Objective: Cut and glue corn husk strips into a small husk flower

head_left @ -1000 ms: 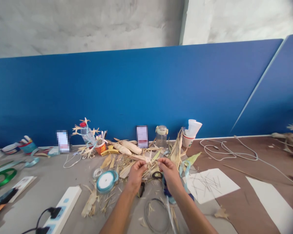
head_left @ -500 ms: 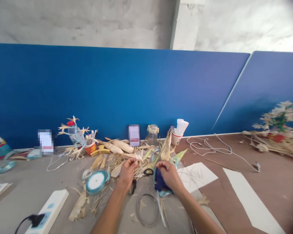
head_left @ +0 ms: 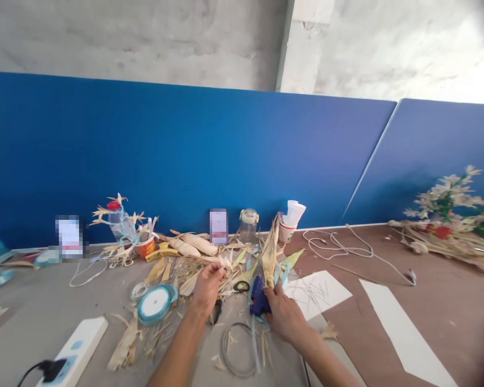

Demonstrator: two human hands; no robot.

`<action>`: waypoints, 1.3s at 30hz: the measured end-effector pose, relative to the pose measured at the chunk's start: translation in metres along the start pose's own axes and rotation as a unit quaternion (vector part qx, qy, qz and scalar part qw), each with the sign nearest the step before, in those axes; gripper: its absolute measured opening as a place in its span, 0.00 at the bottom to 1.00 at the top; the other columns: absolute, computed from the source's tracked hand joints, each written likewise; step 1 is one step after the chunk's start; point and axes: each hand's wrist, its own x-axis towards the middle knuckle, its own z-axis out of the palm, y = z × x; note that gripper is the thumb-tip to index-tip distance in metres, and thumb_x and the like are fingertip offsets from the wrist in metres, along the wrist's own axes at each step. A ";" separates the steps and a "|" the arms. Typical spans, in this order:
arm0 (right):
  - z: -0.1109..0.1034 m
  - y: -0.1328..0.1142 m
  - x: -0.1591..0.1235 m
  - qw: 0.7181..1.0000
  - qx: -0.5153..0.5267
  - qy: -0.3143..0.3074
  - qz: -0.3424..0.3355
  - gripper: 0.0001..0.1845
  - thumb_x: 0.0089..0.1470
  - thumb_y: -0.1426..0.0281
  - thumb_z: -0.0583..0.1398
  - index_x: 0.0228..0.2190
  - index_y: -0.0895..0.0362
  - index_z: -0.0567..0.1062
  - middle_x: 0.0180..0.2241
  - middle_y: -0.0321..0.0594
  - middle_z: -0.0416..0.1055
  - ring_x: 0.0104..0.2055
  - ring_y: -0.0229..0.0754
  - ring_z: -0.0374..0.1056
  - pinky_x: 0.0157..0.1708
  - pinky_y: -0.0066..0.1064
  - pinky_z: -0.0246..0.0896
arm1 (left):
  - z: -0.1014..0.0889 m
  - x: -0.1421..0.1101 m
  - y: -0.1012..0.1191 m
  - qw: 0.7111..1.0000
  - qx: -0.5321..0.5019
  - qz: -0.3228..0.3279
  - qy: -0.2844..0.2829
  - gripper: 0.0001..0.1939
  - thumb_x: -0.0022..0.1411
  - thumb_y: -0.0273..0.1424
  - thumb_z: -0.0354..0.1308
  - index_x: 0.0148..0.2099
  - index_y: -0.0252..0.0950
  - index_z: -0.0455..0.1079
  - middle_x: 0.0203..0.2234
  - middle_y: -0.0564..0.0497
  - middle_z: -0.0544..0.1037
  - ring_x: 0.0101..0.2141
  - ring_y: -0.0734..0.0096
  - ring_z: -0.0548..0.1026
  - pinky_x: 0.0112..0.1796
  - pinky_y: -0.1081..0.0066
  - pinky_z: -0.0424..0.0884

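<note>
My left hand (head_left: 206,286) is closed in a pinch on a pale strip of dried corn husk (head_left: 225,263) above the husk pile (head_left: 201,269). My right hand (head_left: 281,313) is wrapped round a dark blue glue gun (head_left: 258,301) lying on the grey table (head_left: 64,301) beside light blue ribbon (head_left: 254,333). Black scissors (head_left: 239,286) lie between my two hands. A spool of pale blue ribbon (head_left: 156,303) rests just left of my left wrist, and a loop of grey wire (head_left: 236,357) lies between my forearms.
A white power strip (head_left: 78,346) sits front left. Along the blue partition (head_left: 185,161) stand a paper cup (head_left: 287,224), a glass jar (head_left: 249,226) and a water bottle with husk flowers (head_left: 119,220). White paper sheets (head_left: 318,290), a white cable (head_left: 339,247) and a dried flower arrangement (head_left: 447,226) lie right.
My right hand dropped from the husk strip to the blue glue gun and closed round it. My left hand kept its pinch. The view turned right, revealing the flower arrangement.
</note>
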 end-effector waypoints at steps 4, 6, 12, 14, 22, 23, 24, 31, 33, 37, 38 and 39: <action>0.004 0.004 0.004 0.999 0.034 0.022 -0.033 0.17 0.44 0.80 0.55 0.40 0.62 0.69 0.42 0.53 0.64 0.37 0.48 0.69 0.36 0.35 0.61 | -0.002 0.000 0.000 0.999 -0.024 0.001 -0.024 0.10 0.42 0.29 0.69 0.27 0.34 0.71 0.21 0.54 0.74 0.25 0.75 0.69 0.33 0.72 0.63; 0.004 0.007 0.004 0.995 0.080 0.043 -0.038 0.16 0.44 0.79 0.55 0.38 0.61 0.69 0.41 0.50 0.63 0.36 0.46 0.68 0.37 0.34 0.61 | -0.003 0.000 0.001 0.999 -0.038 -0.001 -0.036 0.09 0.43 0.28 0.68 0.27 0.34 0.72 0.21 0.53 0.74 0.26 0.75 0.69 0.33 0.72 0.63; -0.014 0.009 -0.003 0.939 0.296 0.142 -0.100 0.13 0.42 0.76 0.57 0.35 0.56 0.68 0.36 0.39 0.60 0.35 0.41 0.63 0.38 0.32 0.61 | -0.003 0.000 0.001 0.996 -0.078 -0.007 -0.048 0.07 0.45 0.27 0.68 0.28 0.35 0.73 0.23 0.54 0.75 0.27 0.76 0.71 0.35 0.72 0.66; -0.022 0.005 -0.004 0.919 0.338 0.155 -0.130 0.11 0.42 0.73 0.59 0.33 0.56 0.68 0.33 0.37 0.59 0.33 0.40 0.62 0.34 0.32 0.61 | -0.003 0.000 0.001 0.996 -0.079 -0.008 -0.040 0.08 0.44 0.26 0.68 0.28 0.35 0.73 0.23 0.54 0.75 0.27 0.76 0.71 0.35 0.72 0.66; -0.021 -0.033 0.009 0.843 0.444 0.222 -0.209 0.02 0.48 0.73 0.56 0.29 0.55 0.66 0.33 0.37 0.62 0.35 0.40 0.62 0.38 0.30 0.60 | -0.005 0.003 0.004 0.997 -0.070 0.007 -0.003 0.09 0.42 0.27 0.69 0.28 0.34 0.72 0.22 0.55 0.74 0.26 0.75 0.71 0.35 0.72 0.66; -0.020 -0.037 0.011 0.840 0.446 0.220 -0.219 0.02 0.49 0.73 0.55 0.29 0.55 0.66 0.33 0.37 0.62 0.34 0.39 0.62 0.37 0.30 0.60 | -0.006 0.004 0.004 0.998 -0.070 0.008 0.002 0.10 0.42 0.27 0.69 0.28 0.34 0.72 0.22 0.55 0.74 0.26 0.76 0.71 0.35 0.72 0.66; -0.019 -0.041 0.013 0.838 0.445 0.218 -0.230 0.02 0.49 0.73 0.55 0.29 0.55 0.65 0.33 0.37 0.62 0.34 0.39 0.62 0.37 0.30 0.60 | -0.008 0.004 0.004 0.998 -0.070 0.008 0.008 0.11 0.41 0.28 0.69 0.28 0.34 0.72 0.22 0.55 0.74 0.26 0.76 0.71 0.35 0.72 0.66; -0.012 -0.055 0.021 0.840 0.431 0.203 -0.259 0.03 0.50 0.73 0.54 0.27 0.54 0.63 0.32 0.38 0.62 0.34 0.40 0.63 0.35 0.31 0.62 | -0.014 0.007 0.002 0.997 -0.070 0.006 0.035 0.12 0.40 0.29 0.70 0.28 0.35 0.71 0.23 0.55 0.75 0.27 0.74 0.72 0.35 0.71 0.65; -0.009 -0.056 0.022 0.840 0.430 0.200 -0.263 0.02 0.50 0.72 0.54 0.27 0.54 0.63 0.32 0.38 0.62 0.34 0.41 0.63 0.35 0.31 0.62 | -0.014 0.007 0.002 0.997 -0.061 0.003 0.039 0.13 0.40 0.29 0.70 0.29 0.35 0.71 0.23 0.55 0.75 0.28 0.73 0.72 0.36 0.70 0.65; -0.006 -0.056 0.023 0.838 0.430 0.195 -0.272 0.02 0.49 0.72 0.55 0.29 0.55 0.65 0.33 0.40 0.63 0.35 0.42 0.64 0.36 0.32 0.62 | -0.012 0.006 0.004 0.998 -0.052 -0.002 0.044 0.13 0.40 0.30 0.70 0.28 0.34 0.71 0.24 0.54 0.75 0.28 0.73 0.72 0.36 0.69 0.66; -0.005 -0.056 0.023 0.838 0.432 0.196 -0.271 0.02 0.49 0.72 0.55 0.29 0.55 0.65 0.33 0.41 0.63 0.35 0.42 0.64 0.36 0.32 0.62 | -0.012 0.005 0.004 0.998 -0.052 -0.003 0.043 0.12 0.40 0.30 0.70 0.29 0.34 0.71 0.24 0.53 0.75 0.28 0.72 0.72 0.37 0.69 0.66; -0.005 -0.056 0.023 0.838 0.433 0.197 -0.269 0.02 0.49 0.72 0.55 0.29 0.55 0.65 0.33 0.41 0.63 0.35 0.41 0.64 0.36 0.32 0.62 | -0.012 0.005 0.005 0.998 -0.053 -0.005 0.041 0.12 0.41 0.30 0.70 0.29 0.34 0.71 0.24 0.53 0.75 0.28 0.72 0.72 0.37 0.69 0.66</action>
